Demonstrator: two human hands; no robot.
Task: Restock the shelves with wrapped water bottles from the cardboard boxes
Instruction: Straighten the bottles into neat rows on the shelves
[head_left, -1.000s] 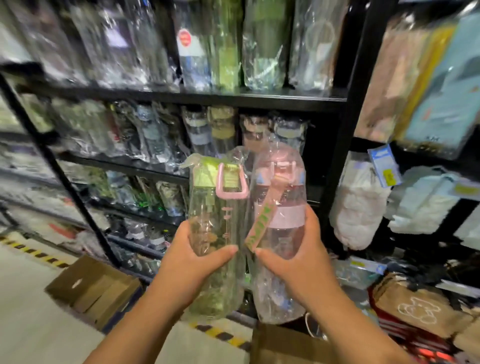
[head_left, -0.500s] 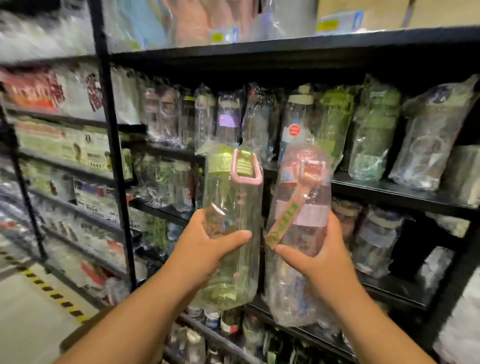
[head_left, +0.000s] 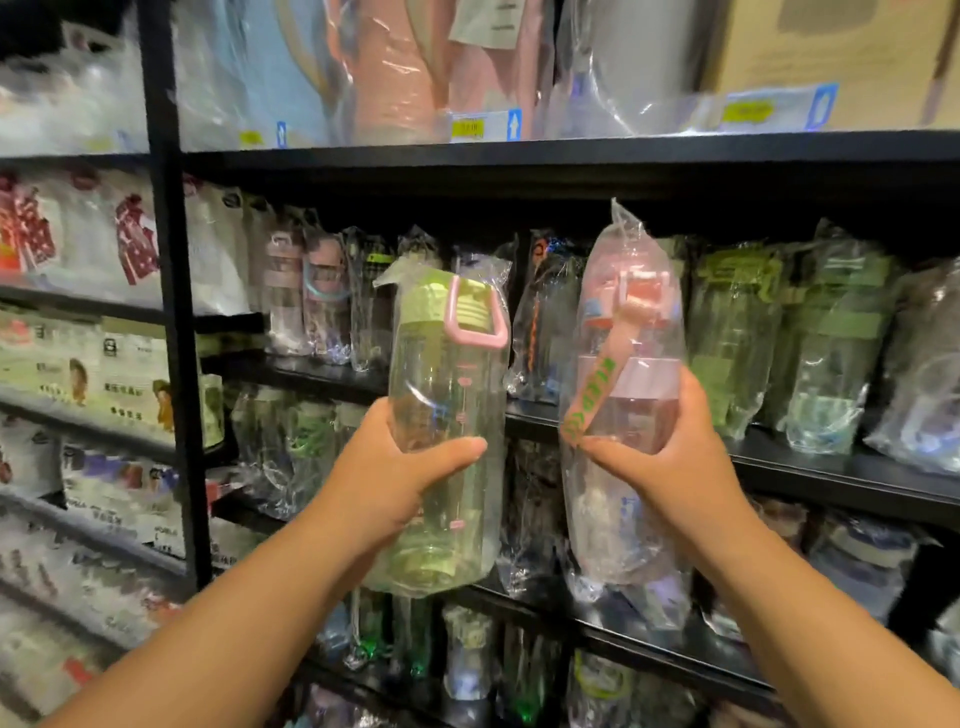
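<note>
My left hand (head_left: 384, 473) grips a wrapped clear bottle with a green lid and pink handle (head_left: 447, 395), held upright. My right hand (head_left: 670, 462) grips a second wrapped bottle, pink, with a pink strap carrying green letters (head_left: 623, 332). Both bottles are raised in front of a black shelf (head_left: 810, 457) lined with several wrapped bottles (head_left: 737, 332). No cardboard box from the floor is in view.
A black upright post (head_left: 171, 322) splits the shelving; packaged goods (head_left: 104, 364) fill the left bay. The top shelf (head_left: 571, 150) carries wrapped pink and blue items and a cardboard carton (head_left: 831, 52). Lower shelves hold more wrapped bottles (head_left: 467, 665).
My view has swung up and left from the floor and boxes to the higher shelves. Both hands have raised the bottles toward the bottle shelf; the grips are unchanged.
</note>
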